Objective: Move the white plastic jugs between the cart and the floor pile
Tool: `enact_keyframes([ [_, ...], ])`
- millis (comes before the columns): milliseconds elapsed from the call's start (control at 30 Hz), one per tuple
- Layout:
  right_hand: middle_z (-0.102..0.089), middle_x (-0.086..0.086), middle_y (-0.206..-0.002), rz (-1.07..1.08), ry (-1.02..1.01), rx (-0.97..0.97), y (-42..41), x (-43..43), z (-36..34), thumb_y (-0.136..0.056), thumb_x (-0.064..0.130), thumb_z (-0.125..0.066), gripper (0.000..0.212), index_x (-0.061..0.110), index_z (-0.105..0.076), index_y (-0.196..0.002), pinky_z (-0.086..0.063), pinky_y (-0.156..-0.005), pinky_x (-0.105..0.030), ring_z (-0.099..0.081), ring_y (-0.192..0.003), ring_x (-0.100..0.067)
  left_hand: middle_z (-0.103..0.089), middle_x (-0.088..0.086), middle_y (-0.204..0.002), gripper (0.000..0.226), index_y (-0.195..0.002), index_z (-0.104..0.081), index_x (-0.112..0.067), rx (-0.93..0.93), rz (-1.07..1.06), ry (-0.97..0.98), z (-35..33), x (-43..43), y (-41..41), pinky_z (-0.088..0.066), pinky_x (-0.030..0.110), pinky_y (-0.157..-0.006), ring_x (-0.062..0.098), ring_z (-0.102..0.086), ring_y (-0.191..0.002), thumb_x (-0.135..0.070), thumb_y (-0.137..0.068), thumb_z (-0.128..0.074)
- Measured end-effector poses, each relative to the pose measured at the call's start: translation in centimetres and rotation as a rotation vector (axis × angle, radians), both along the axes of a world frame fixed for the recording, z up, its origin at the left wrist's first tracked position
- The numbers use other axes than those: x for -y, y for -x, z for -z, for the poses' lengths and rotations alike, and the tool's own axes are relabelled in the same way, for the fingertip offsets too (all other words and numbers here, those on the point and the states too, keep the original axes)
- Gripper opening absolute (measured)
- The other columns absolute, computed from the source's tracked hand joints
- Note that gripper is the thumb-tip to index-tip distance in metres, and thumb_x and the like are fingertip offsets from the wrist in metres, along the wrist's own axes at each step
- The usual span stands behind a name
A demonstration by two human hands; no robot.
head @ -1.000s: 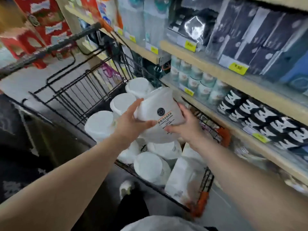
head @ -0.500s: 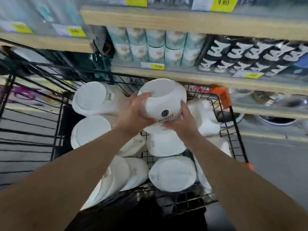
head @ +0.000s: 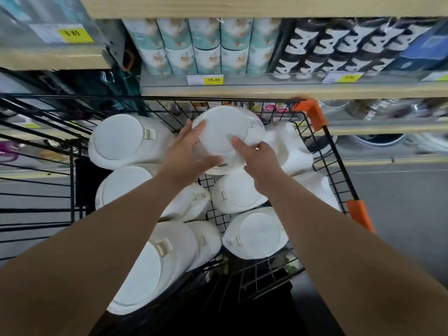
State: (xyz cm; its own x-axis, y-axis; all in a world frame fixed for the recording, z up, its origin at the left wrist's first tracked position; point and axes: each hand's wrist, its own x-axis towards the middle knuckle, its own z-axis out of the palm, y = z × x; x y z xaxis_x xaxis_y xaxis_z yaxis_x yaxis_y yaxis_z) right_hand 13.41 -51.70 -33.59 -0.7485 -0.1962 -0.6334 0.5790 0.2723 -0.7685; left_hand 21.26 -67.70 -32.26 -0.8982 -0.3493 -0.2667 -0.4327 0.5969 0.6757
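Both hands grip one white tub (head: 224,132) above the cart's (head: 322,146) far edge: left hand (head: 186,151) and right hand (head: 257,158) curl round its sides. Since a second ago the tub has turned lid-up, matching those stacked below; placement looks imminent.

Bright, even store light — motion blur and wide-angle bending at the edges.
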Motion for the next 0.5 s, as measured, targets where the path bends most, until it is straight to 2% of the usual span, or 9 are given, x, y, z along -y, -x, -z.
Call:
enact_keyframes([
  [133,-0.063,0.003,-0.103,-0.017,-0.029,-0.028,-0.2,0.4,-0.9,-0.075,0.053,-0.076,0.058,0.012,-0.058,-0.113,-0.043,-0.073,-0.026,-0.056,-0.091,-0.016,-0.010,-0.001,-0.163,0.091,-0.152,-0.025,-0.032,0.040,-0.060,0.013,-0.6,-0.2,0.7,-0.019,0.027,-0.115,0.016,-0.016,-0.148,-0.039,-0.078,-0.077],
  [233,-0.061,-0.004,-0.090,-0.082,-0.132,-0.073,-0.4,-0.4,-2.7,-0.081,0.050,-0.071,0.056,0.005,-0.061,-0.111,-0.042,-0.063,-0.025,-0.054,-0.077,-0.016,-0.014,0.004,-0.163,0.085,-0.153,-0.026,-0.025,0.088,-0.055,0.057,-1.8,-1.3,1.1,-0.019,0.025,-0.115,0.018,-0.019,-0.148,-0.032,-0.082,-0.074],
  [300,-0.065,-0.010,-0.105,-0.166,-0.182,-0.143,-0.9,-2.0,-4.3,-0.085,0.044,-0.069,0.058,0.006,-0.058,-0.127,-0.044,-0.070,-0.027,-0.055,-0.082,-0.016,-0.023,0.005,-0.160,0.077,-0.151,-0.032,-0.021,0.094,-0.025,0.122,-3.1,-2.4,0.9,-0.019,0.025,-0.114,0.018,-0.023,-0.146,-0.034,-0.086,-0.070],
  [367,-0.061,-0.008,-0.126,-0.248,-0.210,-0.236,-1.2,-4.2,-6.1,-0.087,0.039,-0.069,0.059,0.012,-0.052,-0.136,-0.047,-0.080,-0.027,-0.058,-0.099,-0.017,-0.032,0.005,-0.156,0.072,-0.148,-0.037,-0.022,0.068,-0.005,0.138,-4.7,-3.8,0.8,-0.022,0.029,-0.115,0.020,-0.026,-0.145,-0.038,-0.086,-0.070],
  [433,-0.057,-0.003,-0.132,-0.291,-0.236,-0.344,-1.3,-6.9,-8.5,-0.087,0.037,-0.069,0.057,0.018,-0.050,-0.138,-0.044,-0.083,-0.024,-0.057,-0.113,-0.016,-0.041,0.004,-0.151,0.066,-0.144,-0.044,-0.024,0.015,0.032,0.135,-6.7,-5.9,1.0,-0.027,0.030,-0.112,0.020,-0.034,-0.141,-0.039,-0.086,-0.070],
  [500,-0.058,-0.003,-0.132,-0.321,-0.267,-0.461,-0.9,-10.1,-10.9,-0.088,0.035,-0.069,0.054,0.018,-0.052,-0.137,-0.041,-0.085,-0.022,-0.057,-0.116,-0.016,-0.050,0.003,-0.144,0.058,-0.140,-0.049,-0.025,-0.037,0.055,0.098,-8.9,-8.5,1.5,-0.035,0.029,-0.106,0.020,-0.045,-0.132,-0.037,-0.087,-0.069],
])
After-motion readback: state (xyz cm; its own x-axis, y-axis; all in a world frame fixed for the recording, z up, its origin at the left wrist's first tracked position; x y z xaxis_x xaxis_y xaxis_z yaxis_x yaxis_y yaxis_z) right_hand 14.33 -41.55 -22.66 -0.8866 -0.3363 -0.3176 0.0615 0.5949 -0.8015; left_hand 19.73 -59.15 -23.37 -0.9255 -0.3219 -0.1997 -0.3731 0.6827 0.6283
